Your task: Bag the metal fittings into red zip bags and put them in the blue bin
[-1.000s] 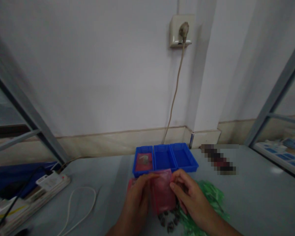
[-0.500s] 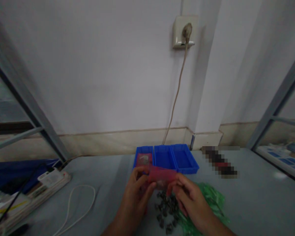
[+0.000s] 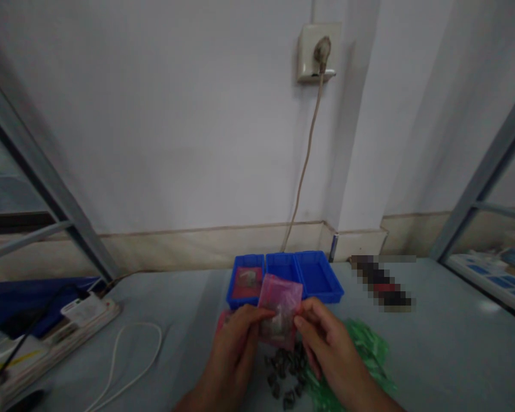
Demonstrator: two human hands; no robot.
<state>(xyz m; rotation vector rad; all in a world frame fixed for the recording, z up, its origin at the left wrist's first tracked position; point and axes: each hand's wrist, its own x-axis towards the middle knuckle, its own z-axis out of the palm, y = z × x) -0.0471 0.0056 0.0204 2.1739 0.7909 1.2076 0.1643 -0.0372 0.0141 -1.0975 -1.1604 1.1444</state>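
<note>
A pink see-through plastic bag [image 3: 280,294] with small pale parts inside is held up between my two hands. My left hand [image 3: 239,343] pinches its left side, and my right hand [image 3: 326,343] grips its right edge between thumb and fingers. Below the bag lies a loose pile of small dark metal pieces [image 3: 283,372]. Crumpled green plastic [image 3: 369,349] spreads beside and under my right hand. Behind the bag stand blue trays [image 3: 320,274]; the left one holds another pink bag [image 3: 246,281]. A bit of pink plastic [image 3: 224,318] shows behind my left hand.
On the left lie a looped white cable [image 3: 111,366] and a power strip [image 3: 105,315] with a white adapter [image 3: 84,309]. A pixelated dark item [image 3: 381,283] rests at the back right. A cord [image 3: 311,137] hangs from the wall socket [image 3: 320,52].
The pink bag has gone from folded or rolled sideways to spread out and upright, its contents now visible. My left hand has shifted its hold; the view has moved slightly.
</note>
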